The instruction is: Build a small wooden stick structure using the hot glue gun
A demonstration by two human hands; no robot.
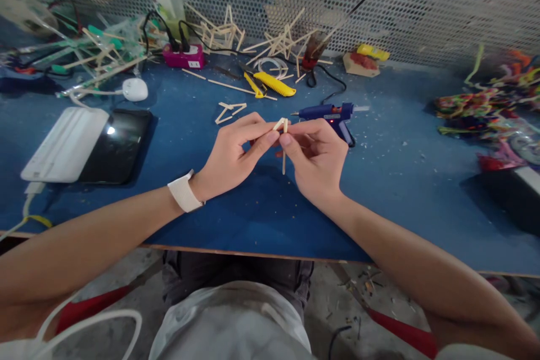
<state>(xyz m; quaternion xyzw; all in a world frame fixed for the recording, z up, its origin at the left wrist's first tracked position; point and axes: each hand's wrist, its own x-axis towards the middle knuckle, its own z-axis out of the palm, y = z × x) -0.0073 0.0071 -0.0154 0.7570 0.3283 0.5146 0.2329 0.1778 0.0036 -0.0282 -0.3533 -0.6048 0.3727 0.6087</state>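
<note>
Both hands meet over the middle of the blue table. My left hand [240, 149] pinches a short pale wooden stick [279, 124] between thumb and forefinger. Right against it, my right hand [318, 157] pinches another wooden stick [284, 163], whose lower end points down toward me. The two sticks touch or nearly touch at their tops; whether they are joined I cannot tell. Just beyond my right hand lies a blue glue gun [327, 112] with a small orange light, its nozzle facing left. A small frame of glued sticks [230, 112] rests beyond my left hand.
A white power bank [65, 143] and black phone [120, 146] lie at left. Behind are a magenta power strip [183, 57], a yellow cutter [275, 84], pliers [254, 83] and stick structures [219, 31]. Tangled coloured yarn [472, 107] and a black box [510, 197] sit at right.
</note>
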